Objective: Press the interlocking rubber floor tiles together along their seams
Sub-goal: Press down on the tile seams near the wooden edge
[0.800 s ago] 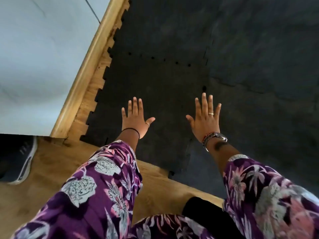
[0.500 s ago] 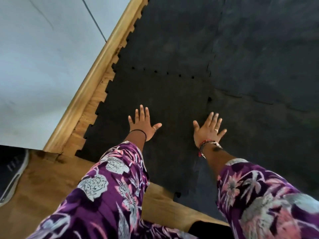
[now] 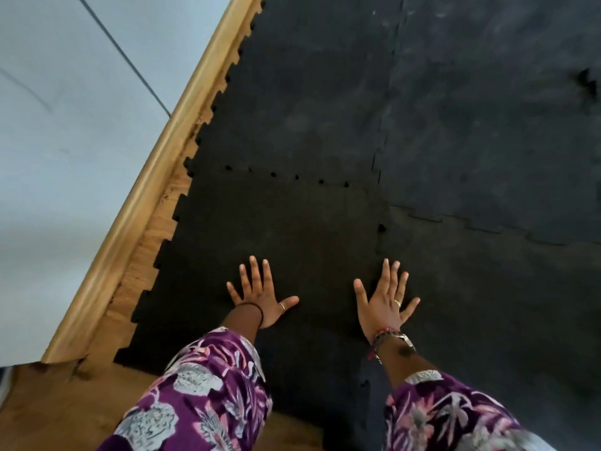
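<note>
Black interlocking rubber tiles cover the floor. The near left tile [image 3: 276, 229] is the darkest. My left hand [image 3: 260, 294] lies flat on it, palm down, fingers spread. My right hand [image 3: 385, 301] lies flat with fingers spread on the toothed seam [image 3: 379, 245] between that tile and the greyer tile to its right [image 3: 487, 304]. Small gaps show along the far seam [image 3: 286, 175] that joins the near left tile to the tile beyond [image 3: 309, 92]. Neither hand holds anything.
A wooden skirting board [image 3: 156, 170] runs diagonally along the white wall [image 3: 65, 141] on the left. Bare wooden floor [image 3: 58, 402] shows beside the tiles' toothed left edge and at the near bottom. More grey tiles [image 3: 487, 109] fill the right side.
Both hands have slid back toward me across the tile, still flat and spread. The view has shifted forward, showing more tiles beyond; the dark shoe at the left has nearly left the frame.
</note>
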